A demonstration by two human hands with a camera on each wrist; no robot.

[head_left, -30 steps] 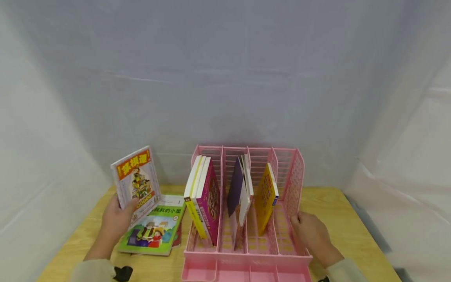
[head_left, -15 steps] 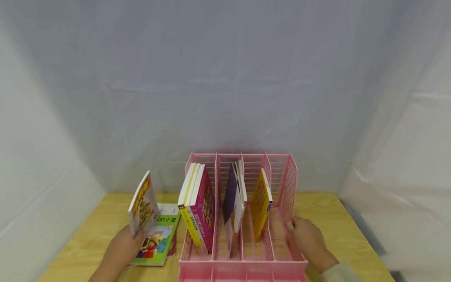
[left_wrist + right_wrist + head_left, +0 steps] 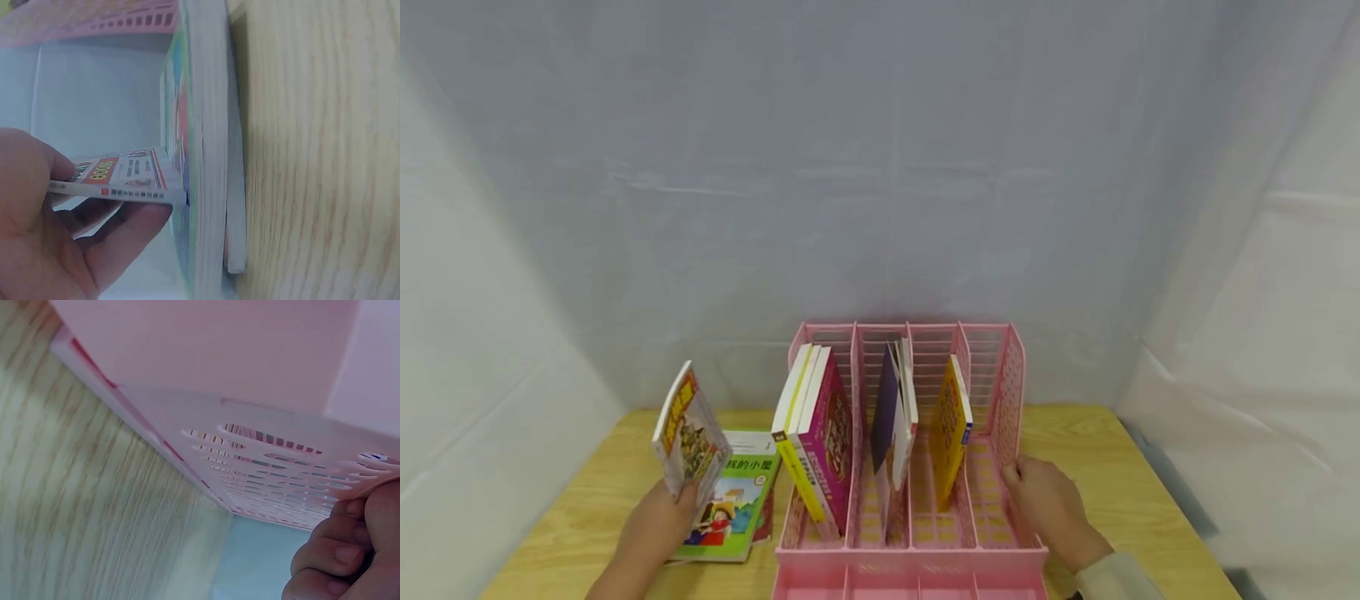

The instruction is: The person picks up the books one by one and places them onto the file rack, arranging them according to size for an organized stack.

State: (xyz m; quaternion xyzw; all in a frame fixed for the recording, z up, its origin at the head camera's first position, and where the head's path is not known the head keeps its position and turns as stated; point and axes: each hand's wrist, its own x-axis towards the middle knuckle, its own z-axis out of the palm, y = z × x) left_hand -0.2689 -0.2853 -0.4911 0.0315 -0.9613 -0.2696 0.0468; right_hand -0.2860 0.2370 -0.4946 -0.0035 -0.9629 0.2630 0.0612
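"Pink rack [image 3: 880,562] and white-spined book [image 3: 693,440]: how would they handle?"

"Rack, six o'clock in the head view: probably stiff, lightish plastic. The right hand [image 3: 1051,508] grips its side wall, at the rack's four o'clock."

"And towards its nine o'clock?"

"First the green book [image 3: 739,500], lying flat at eight. Then, at nine, the white-spined book, tilted up: thin, probably light, its cover maybe slick. The left hand [image 3: 658,521] pinches its lower part, thumb against the cover."

"Best hold?"

"Spine, I'd judge: firmest edge, least creasing."
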